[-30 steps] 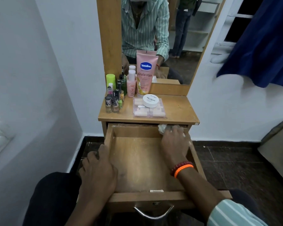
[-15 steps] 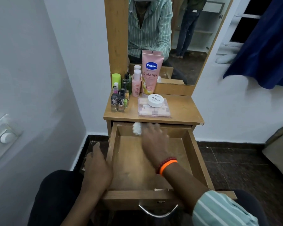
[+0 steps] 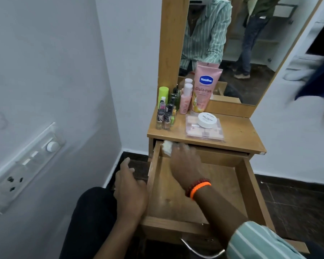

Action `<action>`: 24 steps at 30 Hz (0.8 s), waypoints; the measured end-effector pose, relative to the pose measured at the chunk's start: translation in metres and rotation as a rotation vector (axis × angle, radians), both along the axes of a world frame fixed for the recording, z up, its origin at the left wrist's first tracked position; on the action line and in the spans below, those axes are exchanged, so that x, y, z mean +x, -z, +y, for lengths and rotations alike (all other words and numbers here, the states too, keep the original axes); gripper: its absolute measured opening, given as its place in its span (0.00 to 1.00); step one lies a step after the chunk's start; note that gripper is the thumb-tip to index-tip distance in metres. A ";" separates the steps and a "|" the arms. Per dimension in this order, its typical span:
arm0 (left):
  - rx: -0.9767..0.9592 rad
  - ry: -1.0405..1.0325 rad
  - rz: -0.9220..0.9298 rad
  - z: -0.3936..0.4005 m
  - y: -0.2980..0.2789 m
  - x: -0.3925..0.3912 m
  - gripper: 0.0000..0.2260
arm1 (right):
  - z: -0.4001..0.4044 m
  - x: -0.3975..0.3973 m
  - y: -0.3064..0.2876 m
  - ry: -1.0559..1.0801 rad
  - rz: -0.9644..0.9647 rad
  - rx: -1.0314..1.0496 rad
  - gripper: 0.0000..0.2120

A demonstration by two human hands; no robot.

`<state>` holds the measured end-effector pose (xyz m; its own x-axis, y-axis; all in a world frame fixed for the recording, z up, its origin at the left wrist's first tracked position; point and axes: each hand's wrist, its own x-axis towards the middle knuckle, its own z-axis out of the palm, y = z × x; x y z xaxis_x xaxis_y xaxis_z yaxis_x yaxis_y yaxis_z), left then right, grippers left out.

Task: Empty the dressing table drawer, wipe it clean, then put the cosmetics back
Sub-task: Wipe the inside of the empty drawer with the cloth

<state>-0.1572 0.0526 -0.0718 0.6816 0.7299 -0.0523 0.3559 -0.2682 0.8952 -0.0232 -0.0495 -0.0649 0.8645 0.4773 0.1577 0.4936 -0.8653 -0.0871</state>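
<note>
The wooden drawer (image 3: 251, 187) is pulled out with nothing lying on its floor. My right hand (image 3: 185, 161) reaches into its far left corner and holds a white wipe (image 3: 166, 146) against the back wall. My left hand (image 3: 129, 191) rests on the outside of the drawer's left wall, fingers loosely curved. On the dressing table top (image 3: 238, 133) stand a pink Vaseline tube (image 3: 206, 86), a small pink bottle (image 3: 185, 100), a cluster of nail polish bottles (image 3: 166, 116), a green tube (image 3: 163, 96), and a white jar (image 3: 207, 119) on a flat pink palette (image 3: 204, 132).
A mirror (image 3: 232, 43) rises behind the table and reflects me and a second person standing. A white wall with a switch panel (image 3: 26, 165) closes the left side. The drawer's metal handle (image 3: 202, 251) is near my knees. Dark tiled floor lies to the right.
My right hand has swept the wipe from the drawer's far right corner across the back wall to the far left corner. My left hand stays on the left wall. The camera view shifted left.
</note>
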 end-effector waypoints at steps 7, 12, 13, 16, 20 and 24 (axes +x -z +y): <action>0.019 -0.016 -0.012 0.001 0.007 0.001 0.31 | 0.009 0.011 -0.012 -0.210 0.217 0.054 0.24; 0.022 -0.009 0.003 0.000 0.009 0.001 0.30 | -0.013 0.004 -0.021 -0.438 0.271 0.021 0.32; 0.027 -0.014 0.008 0.001 0.009 0.001 0.30 | -0.015 -0.002 -0.021 -0.479 0.260 0.006 0.32; 0.063 -0.025 0.025 0.000 0.007 0.001 0.30 | -0.022 -0.009 -0.017 -0.498 0.215 -0.051 0.32; 0.072 0.006 0.045 -0.001 0.004 0.001 0.30 | -0.012 0.011 -0.017 -0.389 0.162 -0.066 0.32; -0.003 0.037 0.061 0.001 0.004 0.003 0.30 | 0.001 0.013 -0.021 -0.349 0.173 -0.051 0.31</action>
<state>-0.1543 0.0537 -0.0757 0.7037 0.7039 -0.0965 0.3996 -0.2798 0.8730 -0.0102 -0.0482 -0.0440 0.6604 0.7509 -0.0079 0.7409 -0.6533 -0.1557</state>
